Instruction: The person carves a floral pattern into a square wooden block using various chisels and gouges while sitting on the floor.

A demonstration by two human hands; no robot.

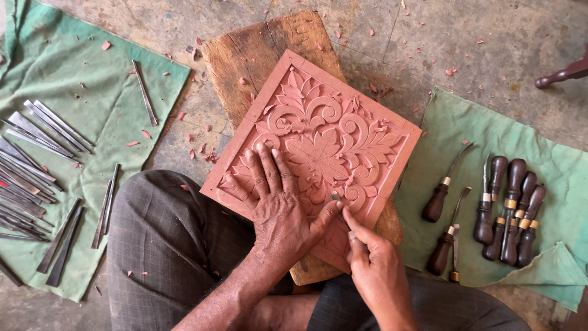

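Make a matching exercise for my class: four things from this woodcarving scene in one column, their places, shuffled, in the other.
Things
1. carved panel
2. metal chisels
3. wooden-handled tools
4. left hand

Places
A. on the green cloth to the person's right
B. flat on the panel
C. on the wooden board
D. on the green cloth to the person's left

Pairs: 1-C, 2-D, 3-A, 4-B

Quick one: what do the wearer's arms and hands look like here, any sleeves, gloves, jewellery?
Both arms are bare as far as the frame shows: no sleeves, gloves, watch or rings visible. The left hand and right hand are uncovered, with hair showing on the left forearm. Lower down, checked grey-brown cloth covers the legs.
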